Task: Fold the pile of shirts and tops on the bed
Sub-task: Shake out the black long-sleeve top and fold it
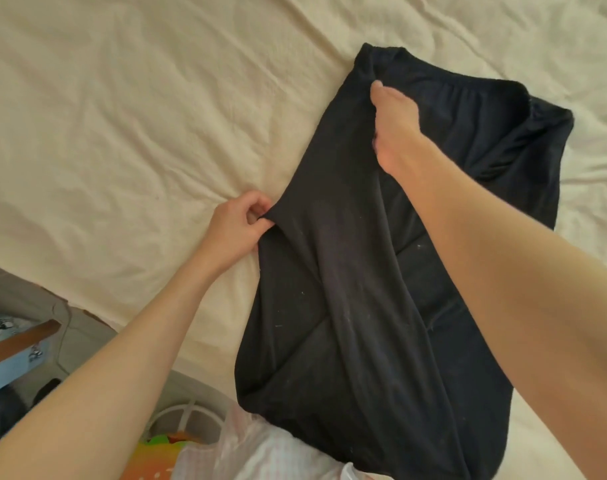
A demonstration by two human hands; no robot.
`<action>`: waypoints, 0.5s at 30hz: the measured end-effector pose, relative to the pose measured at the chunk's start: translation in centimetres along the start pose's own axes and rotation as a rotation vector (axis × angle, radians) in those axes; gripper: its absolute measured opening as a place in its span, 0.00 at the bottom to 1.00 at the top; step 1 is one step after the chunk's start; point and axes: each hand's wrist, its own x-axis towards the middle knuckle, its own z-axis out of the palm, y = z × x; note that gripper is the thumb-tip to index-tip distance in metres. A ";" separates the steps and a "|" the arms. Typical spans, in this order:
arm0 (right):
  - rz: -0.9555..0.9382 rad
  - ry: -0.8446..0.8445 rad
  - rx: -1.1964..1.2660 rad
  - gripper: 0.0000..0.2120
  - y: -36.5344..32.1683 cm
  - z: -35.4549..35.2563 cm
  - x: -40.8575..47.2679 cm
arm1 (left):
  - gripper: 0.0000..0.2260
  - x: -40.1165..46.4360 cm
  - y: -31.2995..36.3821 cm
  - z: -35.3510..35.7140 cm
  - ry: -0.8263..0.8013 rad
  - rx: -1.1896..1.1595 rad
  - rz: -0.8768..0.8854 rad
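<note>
Right of centre in the frame, a black top [381, 271] lies lengthwise on a cream sheet [122, 116], running from the upper right down to the bottom edge. Its sides are turned inward, so long soft folds run down its middle. Its far end, at upper right, has a gathered edge.

At the top's left edge, mid-frame, the left hand [238, 225] pinches a small peak of the black cloth between thumb and fingers. Near the far end, the right hand [395, 128] reaches across the top with its fingers curled into the cloth, gripping a fold; the fingertips are hidden in the fabric. Both bare forearms stretch in from the bottom corners.

Left of the top and beyond it, the wrinkled sheet lies open across the whole upper left of the frame. To the right, a narrower strip of sheet shows.

At lower left the bed's edge curves, with floor tiles [83, 337] below it. At bottom centre sit a white basket [187, 415] and a clear plastic bag [239, 441].
</note>
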 end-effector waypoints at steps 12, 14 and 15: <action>-0.424 0.116 -0.671 0.26 10.5 -5.9 -12.0 | 0.09 -11.1 -2.6 1.8 -0.023 -0.166 -0.244; -0.588 0.111 -0.908 0.25 14.3 -6.6 -15.4 | 0.10 -14.0 -3.6 2.7 0.090 -0.155 -0.233; -0.652 0.107 -1.007 0.24 16.4 -7.0 -17.1 | 0.10 -15.5 -4.0 3.2 0.144 -0.153 -0.219</action>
